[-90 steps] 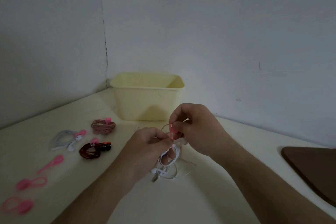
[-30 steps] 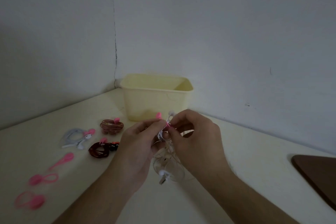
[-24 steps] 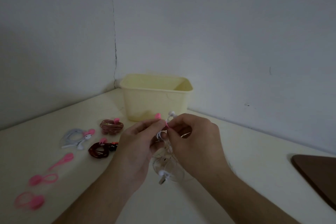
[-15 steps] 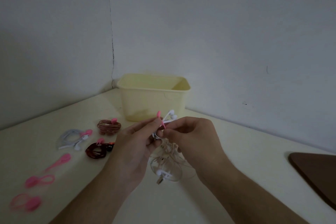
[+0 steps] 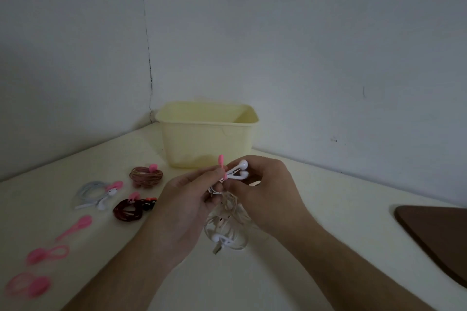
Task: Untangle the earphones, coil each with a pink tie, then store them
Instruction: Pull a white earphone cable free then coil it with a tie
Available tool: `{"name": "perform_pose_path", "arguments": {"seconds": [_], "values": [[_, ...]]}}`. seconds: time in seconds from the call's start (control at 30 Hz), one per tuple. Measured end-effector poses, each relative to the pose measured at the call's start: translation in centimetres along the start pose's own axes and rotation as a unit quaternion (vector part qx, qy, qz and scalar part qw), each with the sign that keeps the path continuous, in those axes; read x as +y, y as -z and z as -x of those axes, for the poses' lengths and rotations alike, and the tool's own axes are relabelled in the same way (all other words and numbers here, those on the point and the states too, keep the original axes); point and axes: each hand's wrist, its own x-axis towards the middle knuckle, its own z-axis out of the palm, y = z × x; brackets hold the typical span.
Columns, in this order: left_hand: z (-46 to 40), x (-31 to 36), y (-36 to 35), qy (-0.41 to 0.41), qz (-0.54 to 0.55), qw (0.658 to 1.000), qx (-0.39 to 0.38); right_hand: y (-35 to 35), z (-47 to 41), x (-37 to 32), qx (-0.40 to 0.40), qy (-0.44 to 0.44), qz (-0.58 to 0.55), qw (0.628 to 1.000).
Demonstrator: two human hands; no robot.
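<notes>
Both hands held the white earphones (image 5: 227, 222) above the table (image 5: 303, 209): left hand (image 5: 182, 212) pinched the pink tie (image 5: 221, 164) at the coil's top, right hand (image 5: 262, 192) gripped near the earbuds, probably cinching it before binning in the yellow bin (image 5: 207, 144).

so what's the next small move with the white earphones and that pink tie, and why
Probably cinch the pink silicone tie tight: the left hand and right hand pinch it at the top of the coiled white earphones, its end sticking up loose.
</notes>
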Motion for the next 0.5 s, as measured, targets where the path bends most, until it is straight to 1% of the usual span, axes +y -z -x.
{"name": "perform_pose_path", "arguments": {"seconds": [0.17, 0.33, 0.5], "values": [[-0.13, 0.02, 0.1, 0.017, 0.019, 0.999, -0.035, 0.3, -0.13, 0.3, 0.02, 0.038, 0.047, 0.998], [-0.25, 0.21, -0.05, 0.035, -0.005, 0.999, -0.03, -0.05, -0.24, 0.76, 0.045, 0.102, 0.103, 0.988], [-0.18, 0.15, 0.12, 0.05, -0.013, 0.998, -0.04, -0.06, 0.21, 0.38, 0.018, 0.093, 0.104, 0.99]]}}
